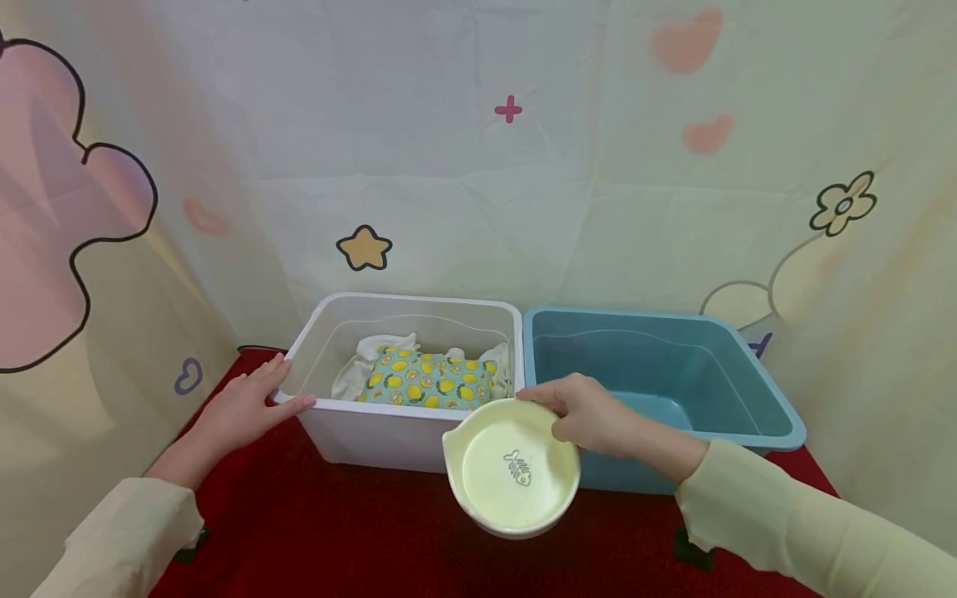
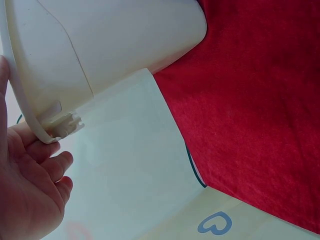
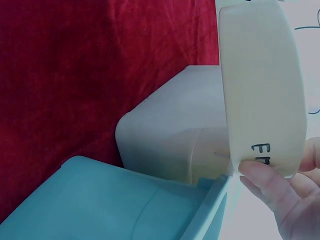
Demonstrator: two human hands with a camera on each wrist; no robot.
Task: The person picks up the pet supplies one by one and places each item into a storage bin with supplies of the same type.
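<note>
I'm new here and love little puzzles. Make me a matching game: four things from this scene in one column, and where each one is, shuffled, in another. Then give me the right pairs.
Things
1. Cream bowl
2. Lemon-print cloth
3. Blue tub
4. Left hand

Places
A. Standing beside the white tub
B. Resting on a corner of the white tub
C. Held in the right hand
D. Lying inside the white tub

Right pairs: 1-C, 2-D, 3-A, 4-B

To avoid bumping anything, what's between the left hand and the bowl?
In the head view, the front of the white bin lies between the left hand and the bowl.
</note>
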